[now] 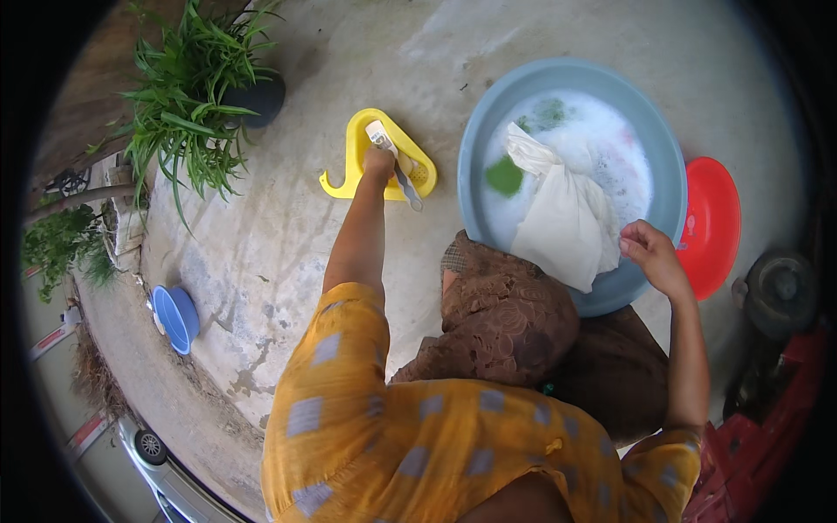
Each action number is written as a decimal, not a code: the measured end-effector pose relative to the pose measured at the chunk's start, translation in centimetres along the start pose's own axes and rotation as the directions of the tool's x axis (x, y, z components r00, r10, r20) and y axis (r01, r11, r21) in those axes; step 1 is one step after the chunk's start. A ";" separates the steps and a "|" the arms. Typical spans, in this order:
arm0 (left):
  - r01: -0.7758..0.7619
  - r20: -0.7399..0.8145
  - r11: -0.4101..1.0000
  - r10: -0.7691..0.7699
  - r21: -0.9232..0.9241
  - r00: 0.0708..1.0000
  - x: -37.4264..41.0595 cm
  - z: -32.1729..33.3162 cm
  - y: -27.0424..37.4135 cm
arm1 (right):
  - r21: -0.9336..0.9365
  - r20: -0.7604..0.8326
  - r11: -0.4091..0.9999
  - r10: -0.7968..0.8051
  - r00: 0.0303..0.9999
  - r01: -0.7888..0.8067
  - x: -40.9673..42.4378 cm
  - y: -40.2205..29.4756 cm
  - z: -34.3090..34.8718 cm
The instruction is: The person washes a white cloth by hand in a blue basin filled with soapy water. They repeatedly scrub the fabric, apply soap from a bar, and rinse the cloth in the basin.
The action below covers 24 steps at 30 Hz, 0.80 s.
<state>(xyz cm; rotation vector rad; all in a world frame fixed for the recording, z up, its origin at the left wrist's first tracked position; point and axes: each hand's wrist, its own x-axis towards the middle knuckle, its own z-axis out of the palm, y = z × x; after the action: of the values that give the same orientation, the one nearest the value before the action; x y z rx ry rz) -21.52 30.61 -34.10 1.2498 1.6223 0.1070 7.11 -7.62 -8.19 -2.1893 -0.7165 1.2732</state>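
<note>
My left hand (379, 162) is over a yellow plastic caddy (355, 140) on the concrete, closed around a grey-handled brush (407, 185) whose kind I cannot fully make out. Something pale lies under it in the caddy. A large blue-grey plastic tub (476, 118) holds foamy water (614, 140) with green cloth (504, 176) showing at the left. A wet white cloth (556, 216) lies from the suds over the tub's near rim by my knee. My right hand (647, 252) is raised at the tub's near right rim, fingers curled, beside the cloth's edge; whether it pinches the cloth is unclear.
A red plastic basin (713, 229) stands against the tub's right side, near a dark round object (781, 287). A potted plant (189, 98) is at the upper left. Farther left are a blue basin (175, 319) and a parked car (170, 480). Red objects (745, 457) fill the lower right.
</note>
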 end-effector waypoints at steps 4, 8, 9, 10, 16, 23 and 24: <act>-0.023 0.093 0.965 0.049 -0.260 0.994 1.0 -0.5 -2.1 | 0.003 0.044 1.000 0.009 0.999 -0.009 1.0 0.4 0.1; 0.017 0.168 0.870 0.076 -0.493 0.983 3.0 -0.8 -4.4 | 0.002 0.104 1.000 -0.026 0.994 0.026 1.4 0.7 0.4; -0.088 0.105 0.942 0.128 -0.323 0.986 4.1 -1.1 -6.0 | 0.001 0.128 0.999 -0.038 0.991 0.038 1.4 -0.4 0.7; -0.102 0.104 0.954 0.136 -0.281 0.985 1.7 0.3 -3.1 | 0.021 0.100 1.000 -0.015 0.995 0.013 0.8 0.4 1.1; 0.020 -0.110 0.998 -0.014 0.056 0.994 1.5 0.7 -3.8 | 0.080 0.208 0.997 -0.019 0.978 0.003 1.0 -1.0 2.6; 0.072 -0.089 0.975 -0.055 0.208 0.995 0.0 0.3 -3.7 | 0.062 0.254 0.998 -0.048 0.966 0.033 1.1 -1.3 3.4; 0.092 -0.055 0.974 -0.082 0.208 0.995 0.1 -0.1 -3.4 | 0.047 0.250 0.998 -0.055 0.967 0.045 1.2 -1.0 3.3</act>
<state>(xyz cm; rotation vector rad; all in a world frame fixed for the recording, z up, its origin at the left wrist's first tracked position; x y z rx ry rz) -23.81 29.24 -36.12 1.3412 1.7616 -0.0941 4.51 -5.51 -9.73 -1.9847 -0.8290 1.5424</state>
